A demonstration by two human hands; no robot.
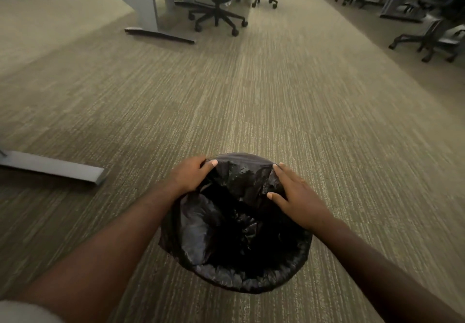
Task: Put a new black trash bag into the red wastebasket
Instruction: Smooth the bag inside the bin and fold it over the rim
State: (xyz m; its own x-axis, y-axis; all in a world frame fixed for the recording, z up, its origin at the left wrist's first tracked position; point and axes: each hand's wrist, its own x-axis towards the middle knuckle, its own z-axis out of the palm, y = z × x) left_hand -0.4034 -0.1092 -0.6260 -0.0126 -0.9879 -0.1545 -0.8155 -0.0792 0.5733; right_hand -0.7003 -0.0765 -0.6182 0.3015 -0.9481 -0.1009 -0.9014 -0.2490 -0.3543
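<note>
Left hand (pixel 191 175), lower centre of frame, grips the far-left edge of the black trash bag (pixel 234 227), fingers curled over the plastic and thumb on top; right hand (pixel 293 196) lies flat and spread on the bag's far-right edge, pressing rather than pinching. The bag drapes over the whole rim of the wastebasket, lower centre, hiding its red wall completely, mouth open and dark inside. Basket stands on striped carpet (pixel 251 96); grey desk foot (pixel 52 168) at left edge, office chairs (pixel 219 8) along top.
</note>
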